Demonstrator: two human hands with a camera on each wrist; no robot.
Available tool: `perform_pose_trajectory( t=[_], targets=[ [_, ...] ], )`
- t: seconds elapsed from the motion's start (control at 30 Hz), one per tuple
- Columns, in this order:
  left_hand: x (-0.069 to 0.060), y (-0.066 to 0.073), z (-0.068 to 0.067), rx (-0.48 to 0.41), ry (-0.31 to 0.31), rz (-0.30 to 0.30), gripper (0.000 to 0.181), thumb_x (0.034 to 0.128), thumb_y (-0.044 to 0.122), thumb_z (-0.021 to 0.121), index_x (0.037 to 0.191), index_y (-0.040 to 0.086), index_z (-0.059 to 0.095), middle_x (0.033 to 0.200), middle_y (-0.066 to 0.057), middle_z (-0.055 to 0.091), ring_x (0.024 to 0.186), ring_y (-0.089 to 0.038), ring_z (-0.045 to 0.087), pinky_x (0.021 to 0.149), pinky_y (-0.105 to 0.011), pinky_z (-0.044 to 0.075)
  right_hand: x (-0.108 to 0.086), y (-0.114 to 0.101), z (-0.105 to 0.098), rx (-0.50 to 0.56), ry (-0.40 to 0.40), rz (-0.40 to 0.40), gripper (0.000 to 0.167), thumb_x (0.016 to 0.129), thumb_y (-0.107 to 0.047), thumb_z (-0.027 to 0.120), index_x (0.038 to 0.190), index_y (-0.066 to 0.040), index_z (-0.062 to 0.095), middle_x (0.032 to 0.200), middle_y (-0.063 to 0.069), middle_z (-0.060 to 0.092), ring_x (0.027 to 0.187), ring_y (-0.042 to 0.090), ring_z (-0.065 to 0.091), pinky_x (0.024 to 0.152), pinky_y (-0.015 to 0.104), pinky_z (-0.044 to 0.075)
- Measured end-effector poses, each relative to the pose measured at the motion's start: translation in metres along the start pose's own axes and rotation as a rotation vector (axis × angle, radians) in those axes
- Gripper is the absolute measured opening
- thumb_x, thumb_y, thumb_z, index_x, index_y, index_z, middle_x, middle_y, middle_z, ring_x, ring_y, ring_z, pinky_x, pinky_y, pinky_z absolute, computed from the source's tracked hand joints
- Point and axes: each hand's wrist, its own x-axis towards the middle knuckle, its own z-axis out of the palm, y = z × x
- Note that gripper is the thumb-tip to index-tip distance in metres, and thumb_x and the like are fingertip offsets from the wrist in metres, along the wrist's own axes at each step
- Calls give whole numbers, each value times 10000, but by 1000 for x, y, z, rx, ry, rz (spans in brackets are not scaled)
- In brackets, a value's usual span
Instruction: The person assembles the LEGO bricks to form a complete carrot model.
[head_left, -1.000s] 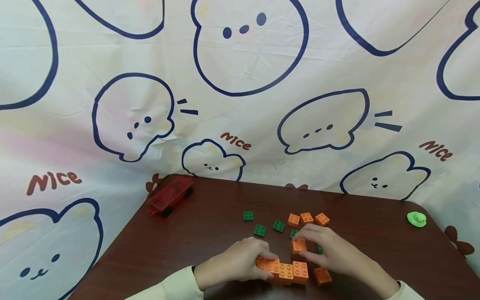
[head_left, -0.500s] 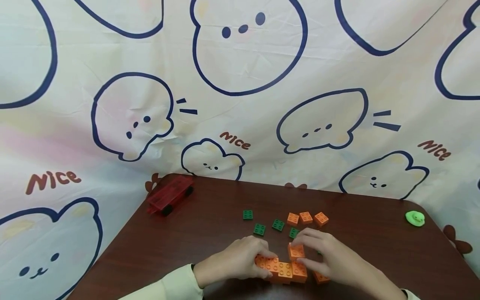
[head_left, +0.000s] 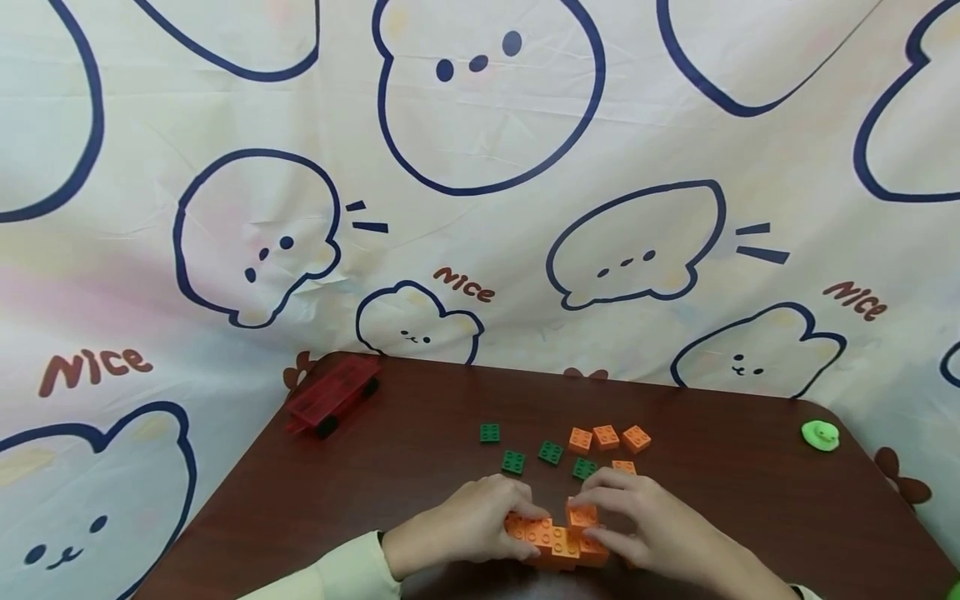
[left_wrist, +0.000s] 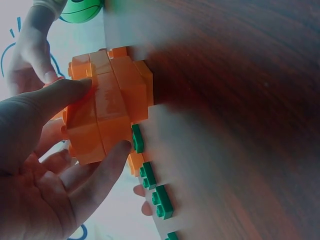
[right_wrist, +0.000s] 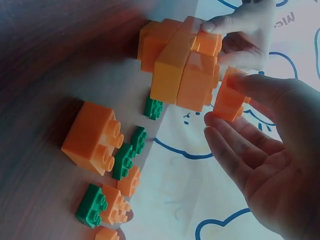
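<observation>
My left hand (head_left: 468,521) grips the left end of an orange building-brick assembly (head_left: 564,543), thumb on one side and fingers on the other. In the left wrist view the assembly (left_wrist: 112,110) shows stacked, offset layers. My right hand (head_left: 660,521) pinches a single orange brick (head_left: 582,514) between thumb and fingertips, over the assembly's right end. The right wrist view shows this brick (right_wrist: 229,97) slightly tilted, very close to the studs; whether they touch I cannot tell. A loose orange brick (right_wrist: 90,135) stands on the table nearby, mostly hidden by my right hand in the head view.
Behind the hands lie several green bricks (head_left: 551,452) and several loose orange bricks (head_left: 606,437). A red see-through toy vehicle (head_left: 337,396) with black wheels is at the table's back left. At the far right sits a small green toy (head_left: 821,435). A printed cloth hangs behind.
My right hand has brought the pinched orange brick left and toward me, from behind the assembly to over its right end. My left hand keeps its grip almost in place. The head view shifted slightly.
</observation>
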Motion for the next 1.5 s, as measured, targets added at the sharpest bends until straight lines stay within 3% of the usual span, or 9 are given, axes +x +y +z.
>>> perform_pose_trajectory(
  t=[0.2, 0.5, 0.7, 1.07, 1.5],
  targets=[
    [1, 0, 1, -1, -7, 9, 391, 890, 287, 821, 1267, 211, 750, 804, 169, 571, 618, 34, 445, 486, -181, 344, -3, -2, 2, 3, -33, -7, 211, 951, -212, 752, 1159, -253, 752, 1119, -99, 654, 847, -26, 616, 661, 158, 546],
    [2, -2, 0, 6, -6, 8, 400, 890, 290, 821, 1277, 221, 745, 806, 167, 569, 622, 30, 450, 483, -185, 333, -2, -3, 6, 21, -12, -19, 132, 936, -207, 766, 1066, -231, 777, 1105, -82, 674, 854, -27, 632, 660, 174, 556],
    [3, -3, 1, 46, 6, 40, 411, 893, 306, 818, 1290, 244, 736, 795, 165, 564, 624, 41, 428, 485, -171, 318, -2, -6, 10, 37, -14, -8, 62, 933, -214, 771, 978, -254, 756, 1107, -92, 667, 848, -29, 618, 656, 157, 538],
    [2, -2, 3, 51, 16, 50, 432, 894, 319, 814, 1311, 255, 720, 776, 160, 538, 590, 24, 392, 474, -175, 292, 0, -3, 20, 22, 3, -30, 49, 948, -222, 752, 979, -251, 730, 1108, -81, 671, 860, -24, 638, 698, 109, 523],
    [2, -4, 3, 39, 21, 44, 429, 892, 321, 818, 1307, 274, 720, 756, 159, 518, 576, 13, 367, 459, -182, 261, 0, 2, 24, 21, -49, -16, 54, 941, -242, 763, 970, -233, 718, 1085, -73, 691, 886, -33, 642, 699, 111, 525]
  ],
)
